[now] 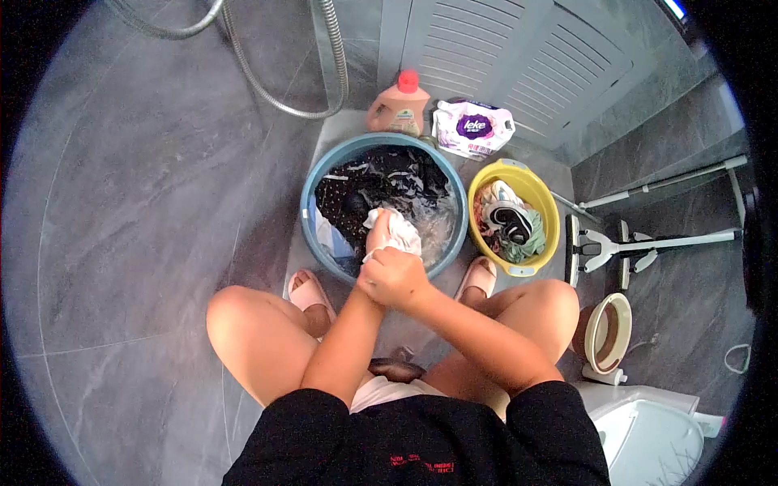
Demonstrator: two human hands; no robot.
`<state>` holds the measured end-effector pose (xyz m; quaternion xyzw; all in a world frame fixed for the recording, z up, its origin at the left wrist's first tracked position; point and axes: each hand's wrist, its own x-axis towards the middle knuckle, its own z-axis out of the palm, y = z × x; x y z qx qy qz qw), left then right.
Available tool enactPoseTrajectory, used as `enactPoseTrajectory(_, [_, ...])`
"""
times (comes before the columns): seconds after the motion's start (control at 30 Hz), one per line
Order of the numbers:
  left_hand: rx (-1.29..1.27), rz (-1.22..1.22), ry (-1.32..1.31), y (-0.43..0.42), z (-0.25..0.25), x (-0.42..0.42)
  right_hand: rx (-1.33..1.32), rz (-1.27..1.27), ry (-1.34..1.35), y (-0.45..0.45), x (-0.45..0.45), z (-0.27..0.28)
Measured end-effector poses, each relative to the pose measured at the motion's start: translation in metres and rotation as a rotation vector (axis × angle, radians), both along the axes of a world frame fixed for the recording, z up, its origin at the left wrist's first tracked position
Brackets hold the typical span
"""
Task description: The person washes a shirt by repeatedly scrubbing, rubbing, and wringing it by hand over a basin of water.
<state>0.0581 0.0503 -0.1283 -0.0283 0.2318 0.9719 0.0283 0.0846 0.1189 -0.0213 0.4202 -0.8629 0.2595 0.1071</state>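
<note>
Clock positions are read on the blue tub (pixel 365 139), with twelve o'clock at its far edge and six o'clock nearest me. At seven o'clock, outside the wall, my left slipper (pixel 311 295) sits flat; set both feet wide so that my knees clear my forearms. Inside the tub, from nine o'clock round to twelve, lie wet dark clothes (pixel 339 194), with clear, rippled water toward four o'clock.

My hands are together near six o'clock, closed on the white cloth (pixel 401 233). The left hand (pixel 378 235) is farther in and partly covered; the right hand (pixel 395 279) is a fist beside its wrist. I cannot tell how the left fingers grip, nor whether the cloth is being rubbed or squeezed.

For a sound result, gather the loose folds into the palms before applying force. Brace the left hand as the anchor and let the right do the moving. Work in short strokes, turning the cloth to a fresh area after each. Stay inside the rim so drips fall back into the water, and leave the dark clothes out of the grip.

The bottle (pixel 399 109) stands outside at twelve o'clock, the white pack (pixel 474 128) at one, and the yellow basin (pixel 555 227) of clothes at three, beside the tub.
</note>
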Motion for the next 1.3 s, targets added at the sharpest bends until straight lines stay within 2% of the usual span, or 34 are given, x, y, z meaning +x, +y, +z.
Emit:
enactPoseTrajectory(0.03, [0.506,-0.456,0.219,-0.012,-0.051,-0.017,-0.069,0.099,0.122,0.01,-0.009,-0.012])
enactPoseTrajectory(0.07, [0.506,-0.451,0.213,-0.009,-0.039,-0.011,0.03,-0.026,0.054,0.011,-0.022,-0.015])
enactPoseTrajectory(0.1, [0.348,-0.205,-0.058,0.001,-0.008,-0.004,0.133,-0.153,-0.012,0.011,-0.047,-0.018])
enactPoseTrajectory(0.13, [0.182,0.038,-0.329,0.012,0.021,0.005,-0.015,-0.436,-0.099,0.016,-0.079,-0.04])
enactPoseTrajectory(0.17, [0.118,0.064,-0.359,0.018,0.041,0.01,-0.097,-0.511,-0.211,0.027,-0.098,-0.026])
enactPoseTrajectory(0.23, [0.04,0.046,-0.298,0.022,0.043,0.007,0.002,-0.534,-0.074,0.041,-0.114,-0.02])
enactPoseTrajectory(0.27, [0.086,-0.045,-0.293,0.013,0.046,0.008,0.009,-0.534,-0.122,0.049,-0.117,-0.013])
enactPoseTrajectory(0.3, [0.055,-0.02,-0.29,0.005,0.035,0.004,0.02,-0.532,-0.171,0.057,-0.12,-0.006])
enactPoseTrajectory(0.37, [-0.098,0.08,-0.429,-0.014,0.033,0.004,-0.306,-0.559,-0.407,0.072,-0.138,0.001])
enactPoseTrajectory(0.4, [-0.194,0.058,-0.381,-0.025,0.016,0.002,-0.467,-0.546,-0.683,0.079,-0.148,0.005])
enactPoseTrajectory(0.43, [-0.21,0.078,-0.49,-0.034,0.017,0.002,-0.541,-0.518,-0.848,0.077,-0.143,0.028])
enactPoseTrajectory(0.5, [-0.336,0.185,-0.503,-0.047,0.029,0.001,-0.572,-0.476,-0.96,0.077,-0.14,0.039])
enactPoseTrajectory(0.57, [-0.5,0.242,-0.7,-0.061,0.06,-0.001,-0.628,-0.464,-1.036,0.08,-0.14,0.039])
enactPoseTrajectory(0.63, [-0.458,0.284,-0.606,-0.076,0.063,-0.002,-0.682,-0.44,-1.119,0.079,-0.138,0.043])
enactPoseTrajectory(0.7, [-0.565,0.379,-0.647,-0.086,0.073,-0.004,-0.852,-0.284,-1.294,0.077,-0.131,0.052])
enactPoseTrajectory(0.73, [-0.562,0.428,-0.588,-0.086,0.081,-0.002,-0.885,-0.187,-1.338,0.076,-0.129,0.057])
enactPoseTrajectory(0.8, [-0.677,0.377,-0.614,-0.087,0.111,0.002,-0.909,-0.115,-1.372,0.075,-0.129,0.058])
enactPoseTrajectory(0.87, [-0.777,0.331,-0.61,-0.096,0.118,0.002,-0.905,-0.027,-1.367,0.073,-0.128,0.061])
enactPoseTrajectory(0.97, [-0.867,0.197,-0.557,-0.099,0.127,-0.001,-0.844,0.047,-1.349,0.07,-0.124,0.069])
enactPoseTrajectory(1.0, [-0.982,0.231,-0.53,-0.096,0.13,-0.005,-0.851,0.047,-1.348,0.067,-0.123,0.071])
enactPoseTrajectory(1.07, [-1.248,0.347,-0.464,-0.082,0.142,-0.013,-0.679,0.073,-1.173,0.061,-0.121,0.075])
enactPoseTrajectory(1.1, [-1.253,0.343,-0.459,-0.071,0.141,-0.018,-0.686,0.069,-1.171,0.059,-0.119,0.078])
enactPoseTrajectory(1.17, [-1.542,0.52,-0.143,-0.055,0.14,-0.028,-0.544,0.165,-1.078,0.057,-0.118,0.084])
enactPoseTrajectory(1.2, [-1.546,0.511,-0.131,-0.052,0.142,-0.032,-0.522,0.175,-1.088,0.057,-0.117,0.088])
enactPoseTrajectory(1.27, [-1.364,0.017,0.418,-0.044,0.159,-0.036,-0.542,0.16,-1.114,0.058,-0.12,0.091])
enactPoseTrajectory(1.3, [-1.362,0.006,0.425,-0.043,0.169,-0.038,-0.551,0.157,-1.145,0.06,-0.121,0.092])
